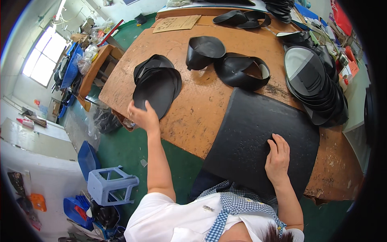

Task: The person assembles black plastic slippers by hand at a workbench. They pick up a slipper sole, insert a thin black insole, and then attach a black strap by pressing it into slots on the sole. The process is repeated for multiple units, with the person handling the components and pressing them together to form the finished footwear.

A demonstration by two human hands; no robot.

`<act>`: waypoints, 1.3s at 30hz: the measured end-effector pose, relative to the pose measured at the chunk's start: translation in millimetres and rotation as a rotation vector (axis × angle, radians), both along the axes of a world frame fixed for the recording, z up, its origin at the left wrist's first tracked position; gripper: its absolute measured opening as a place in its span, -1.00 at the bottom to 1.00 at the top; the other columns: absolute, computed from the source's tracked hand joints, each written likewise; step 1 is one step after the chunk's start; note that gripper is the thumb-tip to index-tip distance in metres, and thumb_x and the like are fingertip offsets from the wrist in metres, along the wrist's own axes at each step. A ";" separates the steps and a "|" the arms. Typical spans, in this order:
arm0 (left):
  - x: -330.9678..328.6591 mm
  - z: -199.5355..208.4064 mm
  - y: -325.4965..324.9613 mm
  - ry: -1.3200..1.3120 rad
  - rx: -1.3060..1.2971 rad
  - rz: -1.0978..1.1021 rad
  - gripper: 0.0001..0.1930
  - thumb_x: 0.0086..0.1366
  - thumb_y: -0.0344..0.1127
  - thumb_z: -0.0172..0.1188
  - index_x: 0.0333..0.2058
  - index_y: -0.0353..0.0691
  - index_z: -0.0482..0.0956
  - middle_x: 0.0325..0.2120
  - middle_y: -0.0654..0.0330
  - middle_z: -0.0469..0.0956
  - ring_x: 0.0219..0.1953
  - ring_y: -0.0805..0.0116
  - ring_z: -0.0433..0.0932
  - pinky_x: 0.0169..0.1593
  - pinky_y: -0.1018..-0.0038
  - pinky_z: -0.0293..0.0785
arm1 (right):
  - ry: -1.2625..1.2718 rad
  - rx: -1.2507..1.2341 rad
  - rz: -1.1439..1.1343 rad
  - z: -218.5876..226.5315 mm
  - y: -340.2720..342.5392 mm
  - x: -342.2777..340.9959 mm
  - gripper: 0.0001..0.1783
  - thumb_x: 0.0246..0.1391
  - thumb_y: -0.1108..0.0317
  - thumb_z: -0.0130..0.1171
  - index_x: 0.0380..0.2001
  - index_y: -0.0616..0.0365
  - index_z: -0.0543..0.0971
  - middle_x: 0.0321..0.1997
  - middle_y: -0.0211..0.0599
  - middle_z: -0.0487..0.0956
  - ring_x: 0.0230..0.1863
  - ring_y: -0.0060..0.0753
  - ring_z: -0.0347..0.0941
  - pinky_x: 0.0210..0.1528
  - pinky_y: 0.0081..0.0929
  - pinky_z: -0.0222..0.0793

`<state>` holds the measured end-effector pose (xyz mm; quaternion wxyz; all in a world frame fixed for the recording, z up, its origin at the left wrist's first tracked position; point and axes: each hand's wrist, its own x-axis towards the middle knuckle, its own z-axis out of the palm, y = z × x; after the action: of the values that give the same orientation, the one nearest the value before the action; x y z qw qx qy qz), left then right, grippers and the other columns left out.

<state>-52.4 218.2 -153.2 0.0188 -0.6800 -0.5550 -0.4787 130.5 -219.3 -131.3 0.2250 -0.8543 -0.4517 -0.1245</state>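
Observation:
My left hand (145, 117) is at the near left edge of a stack of black, rounded leather-like pieces (155, 90). Its thumb and fingers are apart, and the thumb overlaps the top piece. Whether the fingertips touch the edge is hard to see. On a black rubber-like mat (246, 133) lies my right hand (278, 158), fingers loosely bent, with nothing in it. Beyond the mat, two curved black pieces bent into loops, one upright (204, 52) and one lying wider (242, 71), sit on the wooden table (193, 117).
A tall pile of black and grey pieces (312, 84) stands at the right. Farther back lie more black curved pieces (242, 19) and a cardboard sheet (176, 23). On the green floor to the left are a blue stool (111, 183) and blue bins (88, 159).

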 end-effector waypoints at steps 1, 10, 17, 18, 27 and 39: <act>-20.3 -12.4 -4.6 0.032 -0.021 0.080 -0.42 0.23 -0.23 0.42 0.13 -0.37 0.42 0.17 -0.12 0.39 0.27 -0.11 0.30 0.32 0.04 0.23 | 0.001 -0.007 0.001 -0.2 0.8 -0.9 -0.64 0.04 0.70 0.09 -0.06 0.35 0.58 0.21 -0.02 0.49 0.31 0.06 0.38 0.37 -0.05 0.31; -35.4 -29.7 -38.6 0.237 -0.001 0.083 -0.59 0.12 -0.22 0.48 -0.09 -0.27 0.65 0.08 0.05 0.53 0.20 0.01 0.37 0.17 0.09 0.39 | -0.054 0.000 0.010 -2.4 0.7 -1.5 -0.61 -0.01 0.69 0.10 -0.05 0.38 0.59 0.18 0.04 0.52 0.28 0.07 0.41 0.33 -0.04 0.34; -36.0 10.9 -26.7 0.061 -0.035 -0.075 -0.85 0.26 -0.37 0.34 -0.27 -0.30 0.61 -0.31 0.03 0.65 -0.24 0.01 0.62 -0.15 0.17 0.52 | -0.003 0.080 0.038 0.5 -1.0 -0.3 -0.64 0.01 0.68 0.13 -0.06 0.35 0.59 0.17 0.01 0.53 0.26 0.07 0.43 0.32 -0.05 0.35; -28.1 44.9 -42.2 -0.049 0.008 -0.165 -0.89 0.30 -0.41 0.30 -0.27 -0.32 0.59 -0.39 0.01 0.64 -0.33 0.00 0.65 -0.21 0.18 0.53 | 0.019 0.097 0.040 0.8 -2.2 -0.8 -0.64 0.01 0.68 0.13 -0.06 0.35 0.59 0.16 0.01 0.53 0.26 0.07 0.43 0.31 -0.06 0.35; 43.6 165.3 -200.0 0.189 0.464 -1.265 -0.71 0.10 -0.62 0.30 -0.15 -0.39 0.63 -0.27 0.03 0.69 -0.33 0.16 0.69 -0.20 0.32 0.64 | 0.772 0.588 -0.014 68.9 53.7 -16.0 -0.34 0.23 0.50 0.22 0.37 0.22 0.28 0.33 0.12 0.40 -0.07 -0.23 0.65 -0.01 -0.38 0.58; 60.4 80.3 -294.4 0.064 -0.079 -1.917 -0.79 0.09 -0.67 0.30 -0.26 -0.39 0.58 -0.06 -0.07 0.68 0.04 -0.03 0.68 -0.01 0.26 0.66 | 1.366 0.927 0.194 9.7 16.1 45.8 -0.34 0.30 0.42 0.18 0.43 0.17 0.26 0.36 -0.15 0.41 0.33 -0.39 0.40 0.34 -0.45 0.40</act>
<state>8.1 -76.2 -72.9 -0.3886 -0.8578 0.2221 -0.2528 176.3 -203.2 -121.6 0.7884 -0.5199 -0.1902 0.2681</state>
